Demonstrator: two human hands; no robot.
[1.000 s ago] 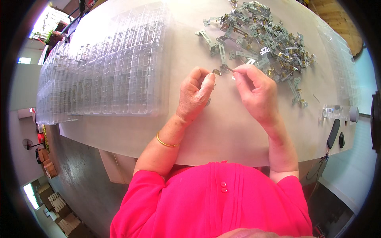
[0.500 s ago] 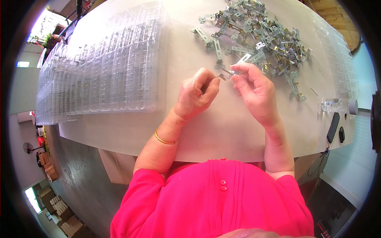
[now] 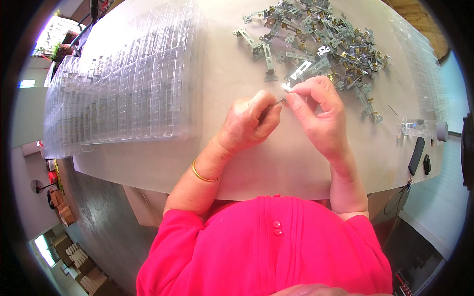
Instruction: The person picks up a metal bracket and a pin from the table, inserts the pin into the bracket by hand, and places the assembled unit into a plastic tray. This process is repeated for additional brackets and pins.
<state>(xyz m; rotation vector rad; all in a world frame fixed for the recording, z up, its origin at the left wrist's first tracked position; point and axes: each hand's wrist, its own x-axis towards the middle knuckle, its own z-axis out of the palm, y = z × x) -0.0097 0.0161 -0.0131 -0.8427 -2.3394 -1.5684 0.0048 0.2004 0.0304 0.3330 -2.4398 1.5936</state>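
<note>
Over the middle of the table, my left hand (image 3: 252, 120) and my right hand (image 3: 321, 116) meet fingertip to fingertip. The left one is closed in a pinch on a small metal piece (image 3: 282, 100), mostly hidden by the fingers. Between thumb and forefinger, the right hand grips a slotted metal bracket (image 3: 298, 71), whose pale flat end sticks out beyond the fingers. Just past my hands lies a heap of metal brackets (image 3: 340, 39), grey with some brass-coloured parts. A few of them (image 3: 268, 59) lie loose at its left edge.
Stacked clear plastic trays (image 3: 168, 89) fill the table's left side. More clear trays (image 3: 419, 59) stand at the far right. Near the right edge are a clear bottle with a grey cap (image 3: 419, 129), a black phone-like slab (image 3: 416, 156) and a small black object (image 3: 426, 165).
My hands have come closer together, the left moving slightly right. The small metal piece, visible between them before, is now mostly covered by fingers. The view has shifted slightly.
</note>
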